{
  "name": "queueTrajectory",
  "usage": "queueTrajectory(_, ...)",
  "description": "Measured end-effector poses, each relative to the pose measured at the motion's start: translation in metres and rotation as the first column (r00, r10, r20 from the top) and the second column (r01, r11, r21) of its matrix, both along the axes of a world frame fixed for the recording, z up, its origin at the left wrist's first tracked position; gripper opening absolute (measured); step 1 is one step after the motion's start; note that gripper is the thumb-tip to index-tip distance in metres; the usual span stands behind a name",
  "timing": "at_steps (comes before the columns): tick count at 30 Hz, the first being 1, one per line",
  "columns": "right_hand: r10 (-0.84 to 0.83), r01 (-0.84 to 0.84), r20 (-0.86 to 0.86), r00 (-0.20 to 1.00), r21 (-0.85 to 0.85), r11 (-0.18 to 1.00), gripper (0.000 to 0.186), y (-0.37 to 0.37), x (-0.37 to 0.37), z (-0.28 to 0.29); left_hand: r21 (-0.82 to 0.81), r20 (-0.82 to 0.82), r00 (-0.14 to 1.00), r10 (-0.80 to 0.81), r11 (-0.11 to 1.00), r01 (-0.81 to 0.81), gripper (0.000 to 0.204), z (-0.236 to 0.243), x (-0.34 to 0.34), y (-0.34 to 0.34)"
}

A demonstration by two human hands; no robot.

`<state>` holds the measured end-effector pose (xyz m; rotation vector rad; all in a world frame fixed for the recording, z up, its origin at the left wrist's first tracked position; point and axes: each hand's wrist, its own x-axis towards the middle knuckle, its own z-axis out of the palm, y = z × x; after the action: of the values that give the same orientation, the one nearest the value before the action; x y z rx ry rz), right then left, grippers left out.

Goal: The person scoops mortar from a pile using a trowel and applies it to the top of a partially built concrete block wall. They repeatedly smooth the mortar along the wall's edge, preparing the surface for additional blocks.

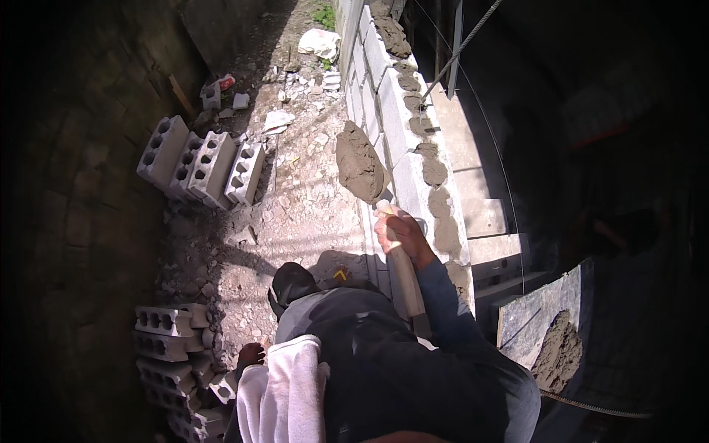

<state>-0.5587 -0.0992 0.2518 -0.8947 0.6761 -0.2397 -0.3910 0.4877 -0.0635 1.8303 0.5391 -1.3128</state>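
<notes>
My right hand is wrapped round the handle of a trowel, its arm in a blue-grey sleeve. A thick heap of wet grey mortar covers the trowel's blade, held beside the near face of a block wall. Patches of mortar run along the wall's top. Low on the left, my left hand hangs in shade near a stack of hollow concrete blocks; its fingers are too dark to read. A pale cloth hangs over the dark clothing beside it.
Several hollow blocks stand in a row farther off on the left. Rubble and white scraps litter the ground. Right of the wall, a board carries a mortar pile. A steel bar slants across the wall's far part.
</notes>
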Motion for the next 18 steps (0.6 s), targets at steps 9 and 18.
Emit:
queueTrajectory(9,-0.142,0.143,0.072,0.987,-0.014,0.990,0.020,-0.201,0.124,0.008,-0.079,-0.053,0.997,0.049,0.995,-0.053,0.027,-0.030,0.086,-0.139)
queueTrajectory(18,-0.626,-0.183,-0.432,0.649,-0.888,0.422,0.038,-0.418,0.236,0.013,-0.184,-0.016,1.000,-0.024,0.983,0.021,0.027,-0.053,0.303,-0.279)
